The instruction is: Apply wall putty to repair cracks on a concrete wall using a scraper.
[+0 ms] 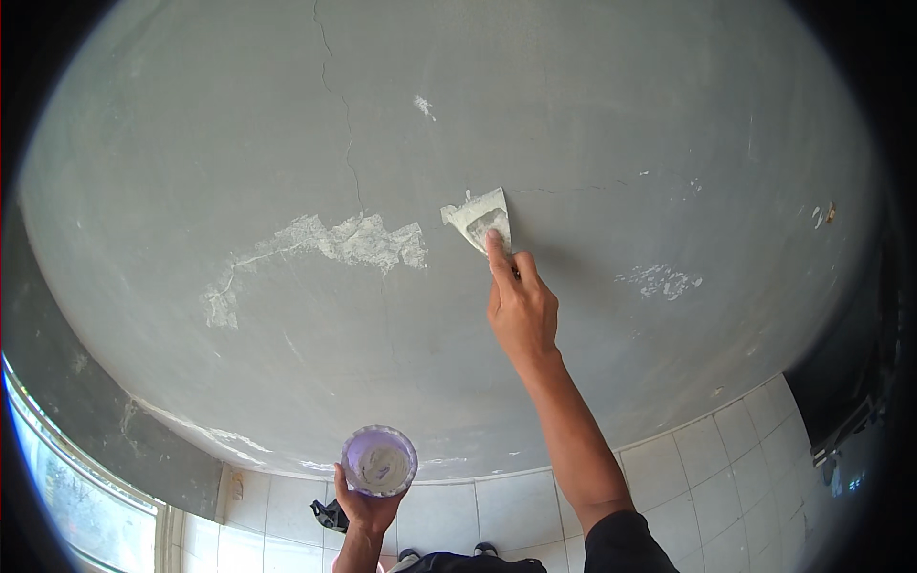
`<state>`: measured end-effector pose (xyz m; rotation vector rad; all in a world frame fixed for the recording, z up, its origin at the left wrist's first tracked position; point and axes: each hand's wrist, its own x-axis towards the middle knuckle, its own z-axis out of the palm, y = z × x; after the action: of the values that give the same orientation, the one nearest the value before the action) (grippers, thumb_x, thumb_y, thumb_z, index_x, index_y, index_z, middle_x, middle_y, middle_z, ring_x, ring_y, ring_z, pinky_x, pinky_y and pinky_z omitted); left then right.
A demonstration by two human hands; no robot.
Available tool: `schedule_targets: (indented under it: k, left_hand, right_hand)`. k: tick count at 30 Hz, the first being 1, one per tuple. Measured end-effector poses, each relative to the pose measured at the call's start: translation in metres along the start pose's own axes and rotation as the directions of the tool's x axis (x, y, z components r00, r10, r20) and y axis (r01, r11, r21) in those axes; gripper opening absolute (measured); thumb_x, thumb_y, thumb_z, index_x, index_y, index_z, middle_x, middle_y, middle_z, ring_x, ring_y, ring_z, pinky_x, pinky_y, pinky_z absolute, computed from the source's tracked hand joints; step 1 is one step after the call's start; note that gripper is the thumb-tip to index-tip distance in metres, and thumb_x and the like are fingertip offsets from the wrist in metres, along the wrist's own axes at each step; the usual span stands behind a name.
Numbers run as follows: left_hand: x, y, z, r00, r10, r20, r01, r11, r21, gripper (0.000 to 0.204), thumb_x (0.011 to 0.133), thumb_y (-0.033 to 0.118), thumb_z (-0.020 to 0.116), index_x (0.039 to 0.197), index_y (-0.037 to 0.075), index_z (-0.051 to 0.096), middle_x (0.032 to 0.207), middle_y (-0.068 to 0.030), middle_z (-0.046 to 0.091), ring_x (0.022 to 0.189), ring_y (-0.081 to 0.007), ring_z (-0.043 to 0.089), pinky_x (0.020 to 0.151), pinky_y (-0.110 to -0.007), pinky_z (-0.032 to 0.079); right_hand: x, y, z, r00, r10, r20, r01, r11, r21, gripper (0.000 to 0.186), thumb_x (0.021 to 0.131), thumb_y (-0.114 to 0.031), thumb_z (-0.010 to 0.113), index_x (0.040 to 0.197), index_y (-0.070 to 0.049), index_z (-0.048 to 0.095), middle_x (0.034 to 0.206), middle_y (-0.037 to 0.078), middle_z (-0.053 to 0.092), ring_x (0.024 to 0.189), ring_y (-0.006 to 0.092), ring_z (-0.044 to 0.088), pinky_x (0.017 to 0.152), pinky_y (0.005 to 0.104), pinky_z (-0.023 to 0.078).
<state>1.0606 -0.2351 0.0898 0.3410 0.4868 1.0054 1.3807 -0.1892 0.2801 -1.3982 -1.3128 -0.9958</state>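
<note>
My right hand (523,307) grips a putty knife (495,208), its index finger stretched along the blade. Whitish filler coats the blade, which lies against or very close to the grey wall (592,115). Left of the knife, a rough band of white filler (358,241) runs over the wall, thinning toward its lower left end. My left hand (367,508) holds a purple plastic tub (355,449) from below, its fingers wrapped round the side. Pale filler (384,466) lies inside the tub and smears its rim.
A thin crack (346,124) runs down the wall into the filler band, and a fainter one (573,189) goes right from the knife. White scuffs (661,280) mark the wall's right side. White floor tiles (516,511), a black bag-like thing (330,516) and a window (86,497) are below.
</note>
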Motion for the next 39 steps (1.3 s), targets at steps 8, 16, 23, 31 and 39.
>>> schedule_targets:
  k: [8,16,23,31,39]
  left_hand:
    - [-0.001,0.006,-0.020,1.000,-0.012,0.015,0.013,0.999,-0.049,0.086,0.086,0.074,0.046,0.151,0.019,0.036,0.151,-0.0122,0.039,0.139,-0.0357,0.037,0.110,-0.057,0.032]
    - [0.008,0.021,-0.026,0.998,-0.062,0.017,0.063,0.998,-0.022,0.087,0.084,0.075,0.048,0.151,0.020,0.036,0.151,-0.0117,0.040,0.139,-0.0352,0.037,0.111,-0.058,0.031]
    - [0.008,0.046,-0.042,0.998,-0.070,0.009,0.070,0.998,-0.010,0.087,0.085,0.075,0.047,0.150,0.020,0.037,0.151,-0.0118,0.040,0.138,-0.0351,0.038,0.109,-0.057,0.033]
    - [0.011,0.061,-0.060,0.996,-0.091,0.005,0.091,0.995,-0.050,0.086,0.085,0.074,0.048,0.150,0.019,0.038,0.150,-0.0124,0.041,0.137,-0.0352,0.039,0.108,-0.058,0.034]
    - [0.012,0.074,-0.068,0.996,-0.093,-0.009,0.093,0.996,-0.013,0.085,0.085,0.074,0.048,0.150,0.019,0.038,0.149,-0.0123,0.041,0.136,-0.0351,0.039,0.108,-0.057,0.034]
  right_hand:
    - [-0.038,-0.017,-0.015,0.980,0.155,0.121,-0.156,0.988,-0.005,0.061,0.085,0.003,0.066,0.142,-0.015,0.054,0.082,0.007,0.056,0.061,0.0231,0.061,0.050,0.0351,0.054]
    - [-0.017,-0.010,-0.003,0.984,0.121,0.132,-0.101,0.984,-0.149,0.065,0.085,0.002,0.065,0.145,-0.016,0.050,0.084,0.006,0.055,0.059,0.0213,0.061,0.046,0.0353,0.053]
    - [-0.008,-0.029,-0.008,0.996,0.087,0.026,-0.085,0.995,-0.044,0.057,0.087,0.002,0.064,0.141,-0.014,0.055,0.083,0.006,0.056,0.058,0.0211,0.062,0.048,0.0338,0.055]
    - [0.018,-0.055,-0.007,0.966,0.197,0.168,-0.160,0.965,-0.210,0.058,0.087,0.000,0.065,0.142,-0.012,0.054,0.081,0.008,0.055,0.058,0.0221,0.063,0.048,0.0343,0.055]
    - [-0.021,-0.056,0.002,0.981,0.169,0.099,-0.155,0.979,-0.133,0.060,0.086,0.001,0.065,0.143,-0.012,0.053,0.084,0.007,0.055,0.058,0.0223,0.062,0.048,0.0347,0.054]
